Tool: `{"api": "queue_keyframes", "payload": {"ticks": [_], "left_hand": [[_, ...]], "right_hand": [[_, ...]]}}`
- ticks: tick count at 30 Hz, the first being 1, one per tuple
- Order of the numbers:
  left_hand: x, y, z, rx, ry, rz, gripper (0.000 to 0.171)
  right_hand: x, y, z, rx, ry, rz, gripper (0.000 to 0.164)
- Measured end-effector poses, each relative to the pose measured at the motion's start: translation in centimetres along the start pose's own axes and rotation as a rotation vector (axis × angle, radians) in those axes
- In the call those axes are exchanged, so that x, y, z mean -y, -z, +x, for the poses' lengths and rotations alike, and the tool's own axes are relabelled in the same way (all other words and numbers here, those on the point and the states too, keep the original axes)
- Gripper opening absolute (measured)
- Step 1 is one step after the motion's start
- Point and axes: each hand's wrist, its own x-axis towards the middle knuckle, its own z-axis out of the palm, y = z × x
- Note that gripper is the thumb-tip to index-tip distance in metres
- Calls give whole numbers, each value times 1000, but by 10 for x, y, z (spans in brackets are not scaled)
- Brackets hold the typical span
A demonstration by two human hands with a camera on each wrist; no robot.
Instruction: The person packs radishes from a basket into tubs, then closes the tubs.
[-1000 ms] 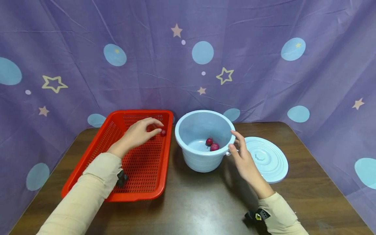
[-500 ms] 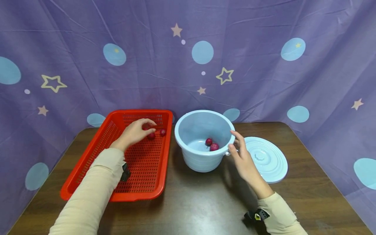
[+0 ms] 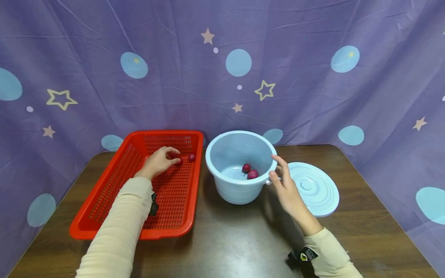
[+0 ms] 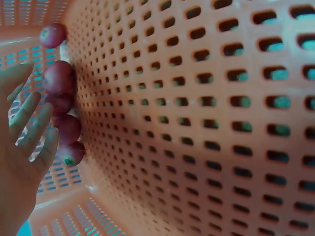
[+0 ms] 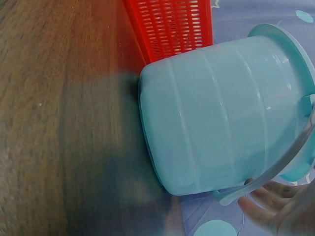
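Observation:
In the head view my left hand (image 3: 160, 161) is down inside the red basket (image 3: 194, 200), beside a radish (image 3: 179, 161). Another radish (image 3: 191, 157) lies right of it. The left wrist view shows several radishes (image 4: 60, 77) in a row along the basket, with the left fingers (image 4: 30, 120) spread next to them and no radish plainly held. My right hand (image 3: 286, 187) touches the right side of the light blue bucket (image 3: 240, 191), fingers extended by its rim and handle (image 5: 275, 169). Two radishes (image 3: 252, 174) lie at the bottom of the bucket.
A light blue lid (image 3: 314, 189) lies flat on the wooden table (image 3: 222, 247), right of the bucket. The basket stands close to the bucket's left side. Behind the table hangs a purple curtain (image 3: 194, 96) with stars and dots.
My left hand has moved left, then lower into the basket towards a radish, its thumb and fingers coming closer together. The right hand stays at the bucket.

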Motion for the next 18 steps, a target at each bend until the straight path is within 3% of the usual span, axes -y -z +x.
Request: {"api": "queue_keyframes", "payload": {"ticks": [10, 18], "left_hand": [[2, -12, 4, -7, 40, 109, 31], [3, -17, 7, -3, -25, 129, 30]], "right_hand": [[3, -1, -1, 0, 0, 12, 50], [-1, 0, 0, -6, 4, -17, 50]]}}
